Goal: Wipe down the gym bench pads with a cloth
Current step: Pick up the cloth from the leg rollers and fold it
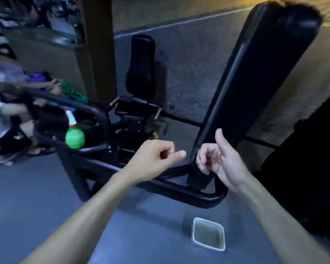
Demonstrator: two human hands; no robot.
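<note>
Reaching toward the lower end of the long black back pad [255, 82], both hands are bare; no cloth is visible in either one. The left hand [156, 159] hovers just left of the pad with fingers curled into a loose fist and thumb extended, holding nothing. The right hand [217, 157] has its thumb raised against the pad's lower edge and its fingers curled; whether they pinch anything cannot be told. This placement suggests steadying or adjusting the tilted pad before wiping.

The pad is smooth, glossy vinyl with rounded corners, mounted on a black tubular steel frame [179, 193]. A shorter padded seat [141, 63] stands upright behind. A green spray bottle [74, 137] with a white trigger rests inside the frame at left. A square translucent plastic tub [208, 233] sits on the grey floor [36, 187] below the hands.
</note>
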